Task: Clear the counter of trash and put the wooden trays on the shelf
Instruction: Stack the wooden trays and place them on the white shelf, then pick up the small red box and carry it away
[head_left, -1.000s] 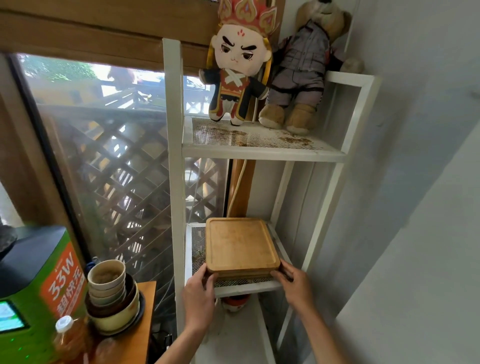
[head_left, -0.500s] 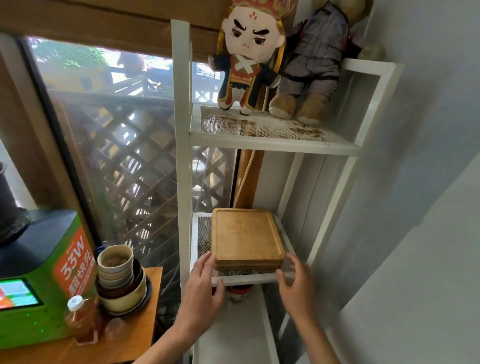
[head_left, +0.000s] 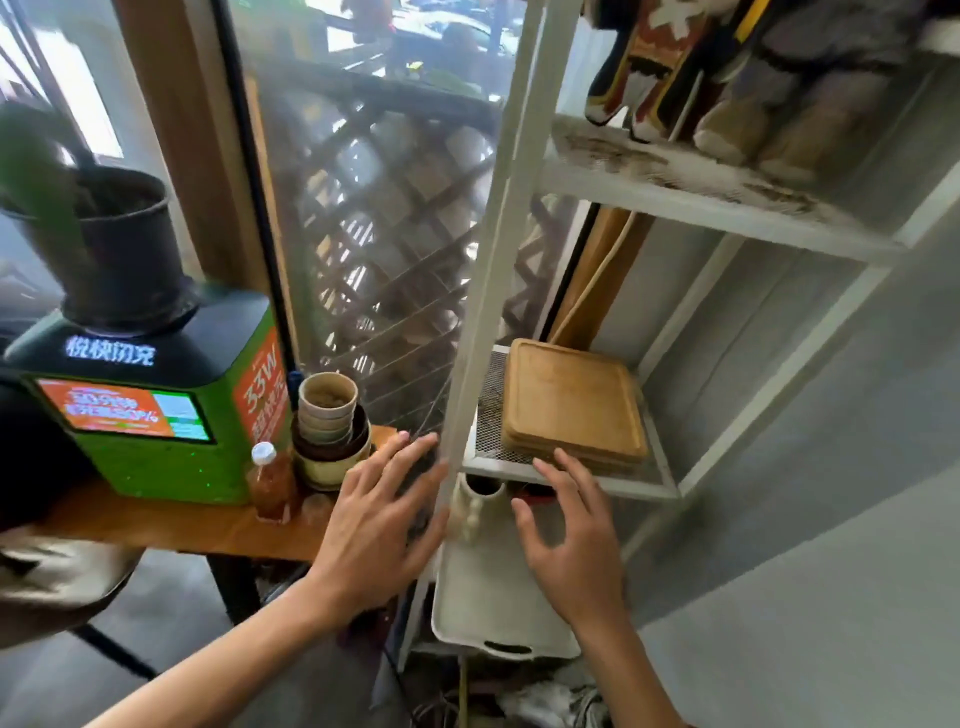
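Observation:
A stack of square wooden trays (head_left: 571, 402) lies flat on the mesh middle shelf of the white metal rack (head_left: 582, 480). My left hand (head_left: 376, 525) hovers with spread fingers in front of the rack's left post, holding nothing. Just below the trays' front edge, my right hand (head_left: 569, 540) is also spread and empty, its fingertips close to the shelf rim.
A wooden counter (head_left: 171, 525) at the left carries a green charging box (head_left: 156, 410), a small drink bottle (head_left: 270, 480) and stacked bowls and cups (head_left: 330, 428). A white tray (head_left: 493, 597) and a white vase (head_left: 475, 506) sit on the lower shelf. Plush toys (head_left: 717, 67) stand on the top shelf.
Both hands have let go of the wooden trays and drawn back toward me, fingers spread. The view has swung left and down, showing more of the counter.

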